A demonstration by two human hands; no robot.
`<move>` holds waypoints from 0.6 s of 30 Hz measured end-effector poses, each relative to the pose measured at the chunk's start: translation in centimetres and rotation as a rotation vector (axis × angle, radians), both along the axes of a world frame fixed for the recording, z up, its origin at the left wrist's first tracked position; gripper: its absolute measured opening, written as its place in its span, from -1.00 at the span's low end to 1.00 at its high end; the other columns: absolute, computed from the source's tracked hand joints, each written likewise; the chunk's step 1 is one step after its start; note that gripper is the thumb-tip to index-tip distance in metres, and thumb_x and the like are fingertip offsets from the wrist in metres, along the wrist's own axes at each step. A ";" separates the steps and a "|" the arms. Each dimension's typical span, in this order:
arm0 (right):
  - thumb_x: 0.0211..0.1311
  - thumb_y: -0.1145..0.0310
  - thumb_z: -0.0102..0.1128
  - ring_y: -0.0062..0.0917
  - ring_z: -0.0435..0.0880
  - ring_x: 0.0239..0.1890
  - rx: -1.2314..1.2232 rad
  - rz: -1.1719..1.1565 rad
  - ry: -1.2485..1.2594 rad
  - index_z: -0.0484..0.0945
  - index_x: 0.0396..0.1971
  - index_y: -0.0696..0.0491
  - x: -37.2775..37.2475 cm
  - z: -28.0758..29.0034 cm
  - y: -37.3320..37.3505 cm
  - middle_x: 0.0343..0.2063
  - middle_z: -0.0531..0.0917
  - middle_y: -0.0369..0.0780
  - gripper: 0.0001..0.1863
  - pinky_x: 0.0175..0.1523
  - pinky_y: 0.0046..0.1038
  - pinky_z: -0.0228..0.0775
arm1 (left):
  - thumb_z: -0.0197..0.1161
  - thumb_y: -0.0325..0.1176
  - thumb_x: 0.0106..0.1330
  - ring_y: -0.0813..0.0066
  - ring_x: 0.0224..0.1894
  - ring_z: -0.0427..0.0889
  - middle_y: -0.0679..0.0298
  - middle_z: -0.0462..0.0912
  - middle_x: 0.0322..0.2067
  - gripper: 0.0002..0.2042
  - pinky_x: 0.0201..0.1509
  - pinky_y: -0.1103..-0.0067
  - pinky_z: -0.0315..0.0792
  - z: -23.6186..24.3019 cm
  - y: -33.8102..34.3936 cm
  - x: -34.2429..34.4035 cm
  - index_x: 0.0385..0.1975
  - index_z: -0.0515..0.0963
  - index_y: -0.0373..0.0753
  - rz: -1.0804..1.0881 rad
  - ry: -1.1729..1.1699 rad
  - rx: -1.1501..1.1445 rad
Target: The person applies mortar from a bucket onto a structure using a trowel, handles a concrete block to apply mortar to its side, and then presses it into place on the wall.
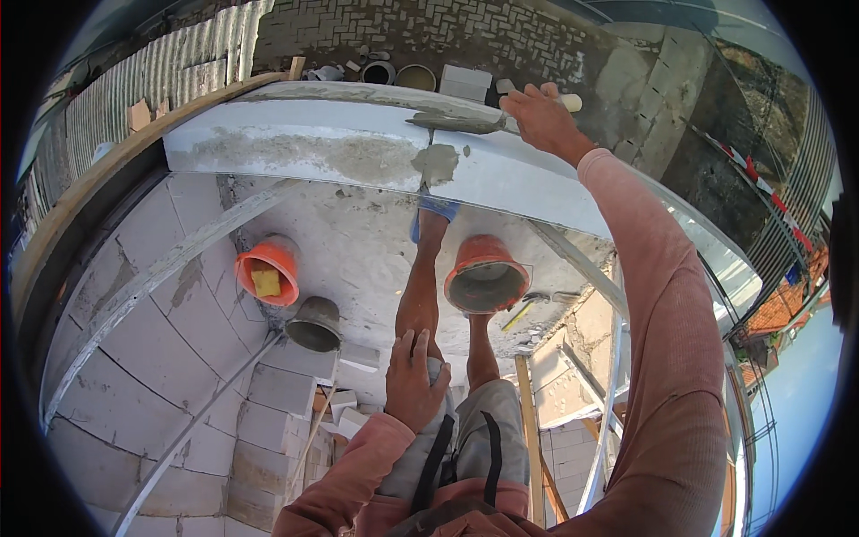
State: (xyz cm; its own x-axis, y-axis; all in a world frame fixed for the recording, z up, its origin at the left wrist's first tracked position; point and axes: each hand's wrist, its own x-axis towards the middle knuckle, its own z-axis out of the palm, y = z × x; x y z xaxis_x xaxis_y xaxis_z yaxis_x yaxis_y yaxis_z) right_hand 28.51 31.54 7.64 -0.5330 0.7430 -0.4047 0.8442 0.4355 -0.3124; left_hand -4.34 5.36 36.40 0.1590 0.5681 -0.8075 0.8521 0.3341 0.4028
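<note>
Far left: wooden plank (55, 215) running along the edge. Next, orange bucket (274, 252), tilted, yellow sponge (266, 280) inside; dark bucket (319, 308) just beside it. Pale block wall (546, 174) crosses the upper middle, grey mortar smear (313, 150) along its left part. Left hand (413, 387) rests on the left knee, fingers loosely spread, holding nothing. Mortar patch (436, 166) sits over a block joint. Trowel (458, 122) is at the wall's upper edge, just above that patch, blade pointing left; can't tell if the blade is touching. Second orange bucket (483, 249) with grey mortar (486, 288) inside, between person and wall. Right hand (546, 123): fingers closed around the trowel handle, pale end sticking out right.
</note>
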 end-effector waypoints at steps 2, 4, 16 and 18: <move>0.22 0.51 0.16 -0.39 0.55 0.04 0.049 0.004 -0.010 0.60 -0.05 -0.06 0.0 1.7 -0.4 -0.11 0.64 -0.34 -0.71 0.15 -0.18 0.21 | 0.41 -0.28 0.27 -0.27 0.38 0.33 -0.23 0.32 0.33 -0.28 0.46 0.11 0.30 0.1 -0.2 0.0 0.42 0.29 -0.32 -0.008 0.001 -0.002; 0.24 0.50 0.15 -0.41 0.51 0.00 0.116 0.016 -0.032 0.58 -0.05 -0.08 0.0 3.5 -0.7 -0.18 0.59 -0.34 -0.71 0.14 -0.19 0.19 | 0.40 -0.21 0.26 -0.31 0.37 0.34 -0.17 0.32 0.35 -0.27 0.39 0.02 0.34 0.0 -0.5 -0.3 0.43 0.29 -0.24 -0.004 0.011 0.006; 0.25 0.49 0.13 -0.33 0.56 0.03 -0.074 -0.150 -0.146 0.59 0.00 -0.09 1.7 5.1 -1.5 -0.14 0.59 -0.27 -0.67 0.15 -0.07 0.25 | 0.40 -0.21 0.27 -0.34 0.37 0.33 -0.18 0.32 0.35 -0.27 0.38 -0.01 0.33 -0.1 -0.8 -0.9 0.44 0.29 -0.22 -0.008 0.020 -0.005; 0.26 0.46 0.12 -0.30 0.57 0.09 -0.164 -0.179 -0.217 0.60 0.05 -0.11 1.3 2.4 -0.2 -0.08 0.62 -0.25 -0.64 0.19 -0.01 0.27 | 0.40 -0.22 0.27 -0.34 0.37 0.33 -0.19 0.32 0.35 -0.27 0.39 0.00 0.33 -0.2 -0.7 -1.0 0.44 0.29 -0.23 0.009 0.001 -0.002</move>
